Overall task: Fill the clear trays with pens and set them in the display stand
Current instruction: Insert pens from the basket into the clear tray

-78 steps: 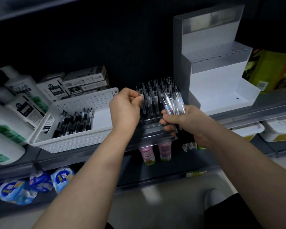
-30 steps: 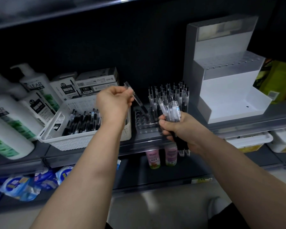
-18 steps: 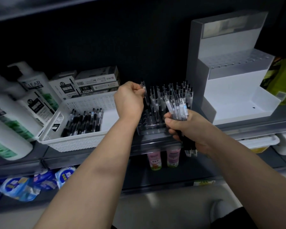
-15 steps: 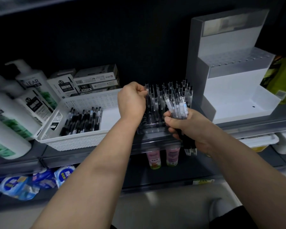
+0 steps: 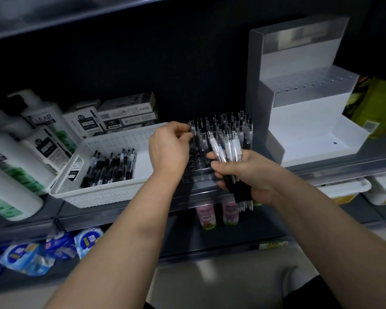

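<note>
On the middle shelf (image 5: 120,210), between the white basket (image 5: 107,195) and the display stand (image 5: 310,130), the clear tray (image 5: 198,177) sits close to the front edge. A hard push could probably tip it or topple the standing pens (image 5: 232,124). The left hand (image 5: 169,150) pinches the top of one pen (image 5: 191,127) at the tray's left side. The right hand (image 5: 247,175) curls round a loose bundle (image 5: 226,146), which might slip.

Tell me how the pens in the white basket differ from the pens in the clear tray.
The basket pens lie flat, side by side; the tray pens stand upright in holes. The basket pens are untouched; the left hand pinches a tray pen. Both sets look like the same black-and-clear pens.
</note>
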